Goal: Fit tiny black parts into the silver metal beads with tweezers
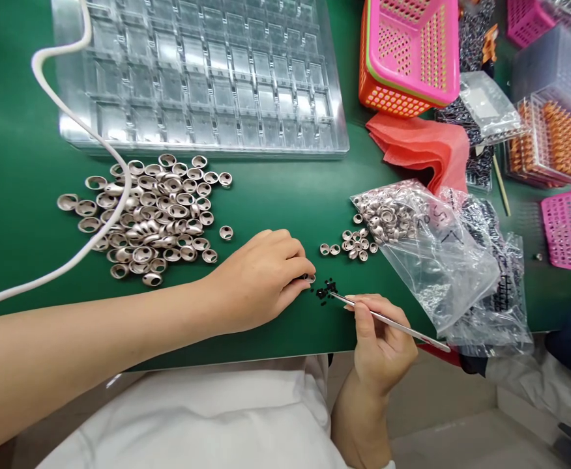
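Observation:
My left hand (261, 277) rests on the green mat and pinches a small silvery ring (309, 279) between its fingertips. My right hand (378, 339) grips metal tweezers (388, 320), their tip touching a little cluster of tiny black parts (325, 290) just right of the ring. A large pile of silvery rings (153, 215) lies to the left. A smaller group of rings (354, 244) sits beyond the tweezers' tip.
A clear compartment tray (202, 71) lies at the back. A white cable (94, 150) curves over the ring pile. Plastic bags of rings and black parts (432, 247) lie right. Pink baskets (407, 45), a red cloth (422, 150) and an orange parts rack (554, 140) crowd the far right.

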`<state>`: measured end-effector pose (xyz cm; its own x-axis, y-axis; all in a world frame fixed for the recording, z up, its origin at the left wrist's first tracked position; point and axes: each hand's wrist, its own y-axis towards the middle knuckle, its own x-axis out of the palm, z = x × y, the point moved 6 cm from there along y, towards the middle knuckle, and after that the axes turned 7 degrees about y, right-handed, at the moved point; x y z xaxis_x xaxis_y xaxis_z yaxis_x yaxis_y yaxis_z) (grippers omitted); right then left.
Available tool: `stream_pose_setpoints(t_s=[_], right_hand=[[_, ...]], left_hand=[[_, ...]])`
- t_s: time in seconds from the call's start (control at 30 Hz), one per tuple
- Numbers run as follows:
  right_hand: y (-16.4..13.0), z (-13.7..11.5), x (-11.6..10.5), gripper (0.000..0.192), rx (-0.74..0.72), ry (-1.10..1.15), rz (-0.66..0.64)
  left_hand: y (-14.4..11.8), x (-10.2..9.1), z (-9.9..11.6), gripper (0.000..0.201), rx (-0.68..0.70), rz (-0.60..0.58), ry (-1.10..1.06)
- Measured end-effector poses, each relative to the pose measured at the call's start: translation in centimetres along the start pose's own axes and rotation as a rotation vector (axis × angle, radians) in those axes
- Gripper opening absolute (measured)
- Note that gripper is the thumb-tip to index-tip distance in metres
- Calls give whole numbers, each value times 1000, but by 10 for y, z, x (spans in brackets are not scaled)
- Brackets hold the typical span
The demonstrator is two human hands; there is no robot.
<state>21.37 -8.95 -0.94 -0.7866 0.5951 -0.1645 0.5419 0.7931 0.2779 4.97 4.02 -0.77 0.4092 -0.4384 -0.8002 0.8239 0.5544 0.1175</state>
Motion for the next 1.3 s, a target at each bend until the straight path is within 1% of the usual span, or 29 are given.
stream_pose_setpoints(t_s=[0.53,0.73,1.3], right_hand=[[1,-1,4,20,1,-30,-67],[1,0,3,16,-15,-84,-96],[1,-3,4,17,-16,-38,-89]], left_hand=[[0,0,1,10,5,0,3],[0,-1,1,10,6,2,7],[0,-1,1,10,9,-7,13]])
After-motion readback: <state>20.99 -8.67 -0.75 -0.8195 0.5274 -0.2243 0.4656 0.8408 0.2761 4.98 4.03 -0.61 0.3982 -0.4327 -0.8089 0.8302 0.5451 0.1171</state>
